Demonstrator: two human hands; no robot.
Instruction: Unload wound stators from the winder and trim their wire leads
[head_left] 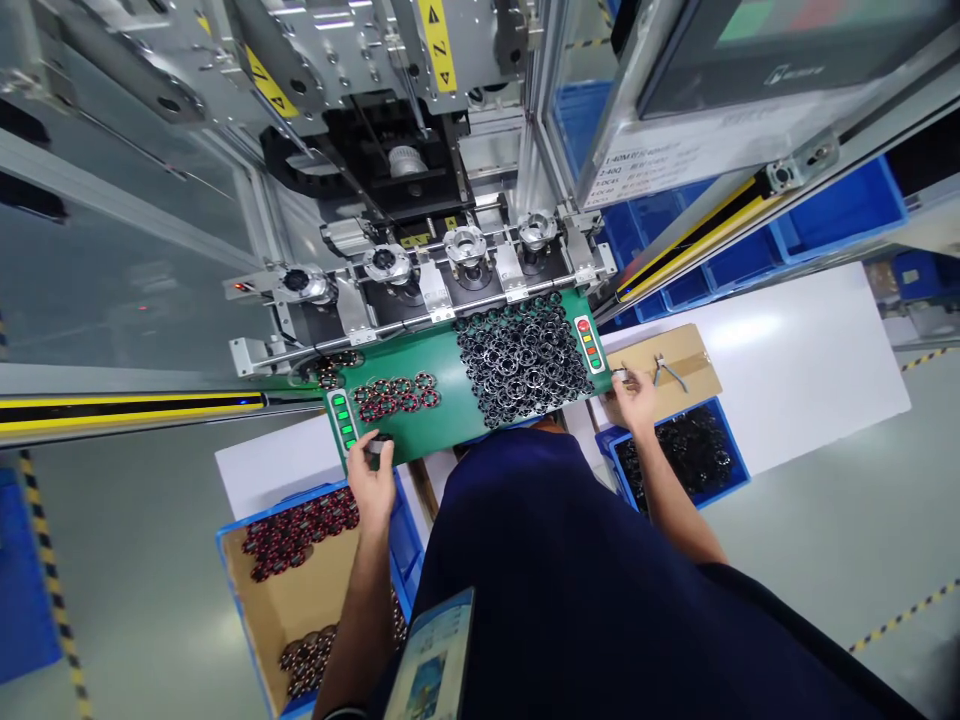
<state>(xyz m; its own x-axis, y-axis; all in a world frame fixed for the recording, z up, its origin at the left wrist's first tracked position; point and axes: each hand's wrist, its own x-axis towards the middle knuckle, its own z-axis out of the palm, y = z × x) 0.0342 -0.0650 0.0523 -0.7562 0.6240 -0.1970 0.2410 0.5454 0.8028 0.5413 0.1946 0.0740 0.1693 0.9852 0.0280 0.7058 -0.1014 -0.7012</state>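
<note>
My left hand [372, 472] is at the near left edge of the green work surface [442, 400], its fingers curled round a small dark ring part. My right hand [632, 398] rests at the right end of that surface, fingers closed on a small metal piece beside the button panel [589, 343]. A heap of black ring parts [521, 360] lies on the right half of the green surface. A few rows of copper-wound rings [394, 393] lie on its left half. Behind stand several round machine fixtures [465, 245].
A blue bin [409, 545] with a cardboard liner and copper-wound rings [300, 530] sits at lower left. Another blue bin of black rings [694, 450] is at right. Pliers [666, 372] lie on a cardboard box [694, 350]. Yellow-black light curtains [127, 408] flank the machine.
</note>
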